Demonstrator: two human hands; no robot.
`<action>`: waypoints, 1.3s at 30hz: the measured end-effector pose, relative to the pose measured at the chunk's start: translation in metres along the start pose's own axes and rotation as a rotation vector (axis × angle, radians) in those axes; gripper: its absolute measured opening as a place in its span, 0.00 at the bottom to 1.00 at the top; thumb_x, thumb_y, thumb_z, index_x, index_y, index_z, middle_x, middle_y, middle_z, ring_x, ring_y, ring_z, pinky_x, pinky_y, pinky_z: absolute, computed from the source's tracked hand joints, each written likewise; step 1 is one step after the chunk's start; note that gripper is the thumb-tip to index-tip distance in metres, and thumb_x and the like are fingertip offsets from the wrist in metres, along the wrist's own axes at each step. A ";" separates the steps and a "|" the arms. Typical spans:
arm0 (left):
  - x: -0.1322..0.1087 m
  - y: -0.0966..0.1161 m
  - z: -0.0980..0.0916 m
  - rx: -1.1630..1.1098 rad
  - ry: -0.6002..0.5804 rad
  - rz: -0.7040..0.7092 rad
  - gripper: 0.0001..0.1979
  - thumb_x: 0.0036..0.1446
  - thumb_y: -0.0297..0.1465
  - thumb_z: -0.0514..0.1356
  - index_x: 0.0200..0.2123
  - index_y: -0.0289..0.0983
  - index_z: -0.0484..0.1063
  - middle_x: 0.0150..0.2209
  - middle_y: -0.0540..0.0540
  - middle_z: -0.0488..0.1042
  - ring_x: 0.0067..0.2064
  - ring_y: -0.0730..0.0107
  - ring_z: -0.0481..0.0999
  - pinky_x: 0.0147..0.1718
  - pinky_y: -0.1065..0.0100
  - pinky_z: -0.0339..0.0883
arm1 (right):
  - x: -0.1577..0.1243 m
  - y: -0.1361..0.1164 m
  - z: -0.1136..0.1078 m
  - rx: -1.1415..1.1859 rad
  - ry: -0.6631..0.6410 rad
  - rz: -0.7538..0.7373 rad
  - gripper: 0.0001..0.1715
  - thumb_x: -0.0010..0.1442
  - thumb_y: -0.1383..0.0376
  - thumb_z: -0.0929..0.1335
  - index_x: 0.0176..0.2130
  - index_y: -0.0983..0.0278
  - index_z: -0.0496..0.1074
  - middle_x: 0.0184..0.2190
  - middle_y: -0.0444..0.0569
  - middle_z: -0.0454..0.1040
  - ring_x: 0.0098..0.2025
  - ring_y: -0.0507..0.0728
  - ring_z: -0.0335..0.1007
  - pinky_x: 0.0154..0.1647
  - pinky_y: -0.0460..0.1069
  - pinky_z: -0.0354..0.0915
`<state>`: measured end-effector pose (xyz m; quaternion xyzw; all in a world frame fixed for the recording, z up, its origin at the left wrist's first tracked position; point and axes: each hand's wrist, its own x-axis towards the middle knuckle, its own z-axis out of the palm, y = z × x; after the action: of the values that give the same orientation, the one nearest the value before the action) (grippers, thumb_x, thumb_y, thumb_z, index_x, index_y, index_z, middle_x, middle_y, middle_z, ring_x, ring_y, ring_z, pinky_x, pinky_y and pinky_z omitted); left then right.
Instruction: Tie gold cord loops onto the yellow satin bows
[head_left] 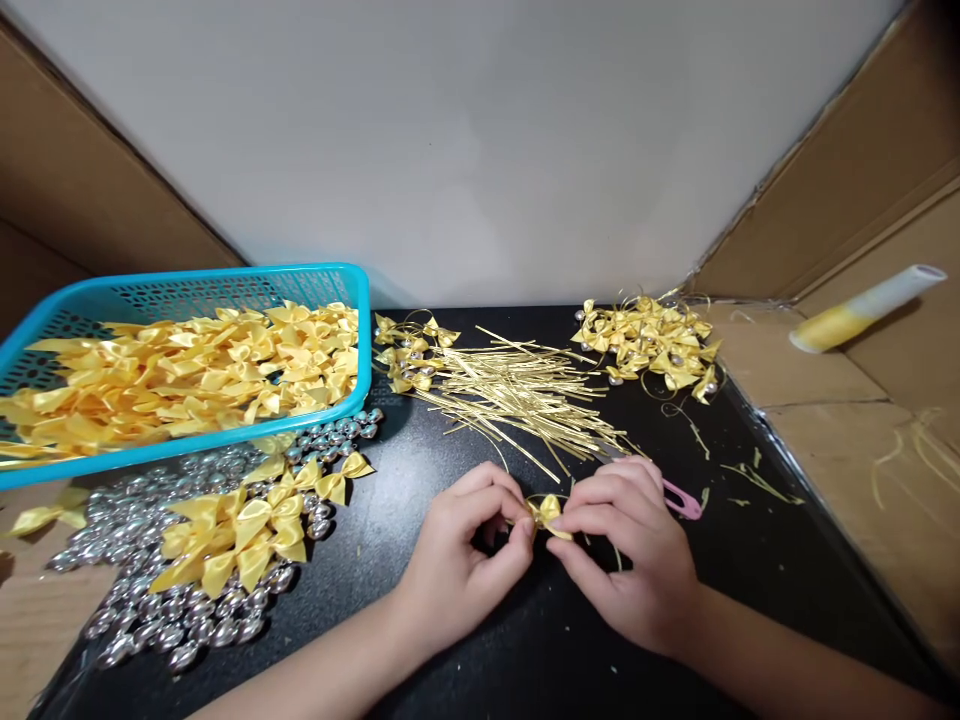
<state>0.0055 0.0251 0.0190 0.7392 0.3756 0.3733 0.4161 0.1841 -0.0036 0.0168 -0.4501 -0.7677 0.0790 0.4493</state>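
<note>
My left hand [463, 548] and my right hand [630, 560] meet over the black table [420, 470], both pinching one small yellow satin bow [546, 512] between their fingertips. A thin gold wire seems to run through the bow. Just behind the hands lies a spread of gold wire strands [517, 395]. A pink clip [681, 497] lies on the table, touching the far side of my right hand.
A blue basket [187, 290] full of yellow bows stands at the left. In front of it lie loose bows [247, 525] on silver beads [142, 560]. Finished bows [652, 345] are piled at the back right. Cardboard walls and a yellow-white tube [862, 310] are on the right.
</note>
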 end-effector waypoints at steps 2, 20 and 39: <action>0.000 -0.001 -0.001 0.008 0.017 0.011 0.07 0.56 0.22 0.58 0.26 0.34 0.71 0.29 0.47 0.70 0.27 0.75 0.68 0.24 0.75 0.62 | 0.001 0.000 -0.002 0.014 -0.032 0.014 0.06 0.53 0.70 0.72 0.34 0.63 0.72 0.30 0.46 0.73 0.36 0.56 0.64 0.42 0.56 0.56; -0.007 -0.001 -0.001 0.128 0.037 0.293 0.07 0.56 0.18 0.60 0.37 0.32 0.75 0.32 0.46 0.68 0.33 0.73 0.70 0.31 0.73 0.68 | 0.000 0.001 -0.006 0.053 -0.145 0.017 0.15 0.51 0.69 0.69 0.41 0.63 0.71 0.36 0.48 0.68 0.39 0.59 0.61 0.41 0.57 0.56; -0.006 -0.001 -0.002 0.056 -0.088 0.250 0.06 0.57 0.21 0.59 0.36 0.34 0.75 0.32 0.45 0.71 0.33 0.70 0.72 0.32 0.71 0.68 | 0.002 0.011 -0.001 0.134 -0.102 0.053 0.13 0.56 0.61 0.74 0.25 0.61 0.70 0.27 0.43 0.69 0.34 0.55 0.62 0.38 0.53 0.57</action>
<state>0.0009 0.0206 0.0170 0.8072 0.2725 0.3788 0.3615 0.1913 0.0044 0.0129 -0.4345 -0.7704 0.1650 0.4365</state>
